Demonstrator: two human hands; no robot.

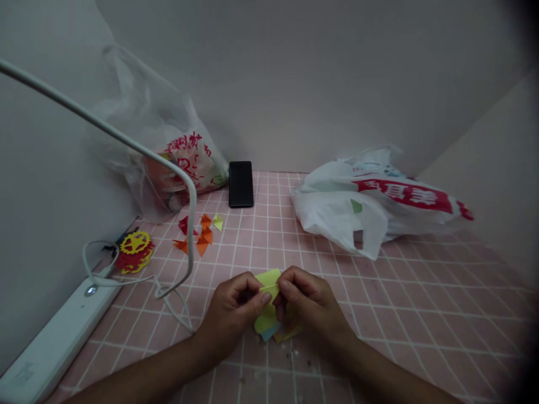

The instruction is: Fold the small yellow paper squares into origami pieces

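Between my two hands is a small yellow sheet of paper with a fold across it. My left hand pinches its left side between thumb and fingers. The right side is pinched by my right hand, whose lower fingers are curled and partly hidden. Beneath them, on the pink checked tablecloth, lie more paper pieces: a yellow one, a blue one and an orange-tan one, partly covered by my hands. Farther off to the left are several small folded paper pieces in red, orange and yellow.
A white cable arcs across the left side above a white power strip. Yellow and red gear-shaped cutouts lie beside it. At the back are a filled plastic bag, a black phone and a white plastic bag.
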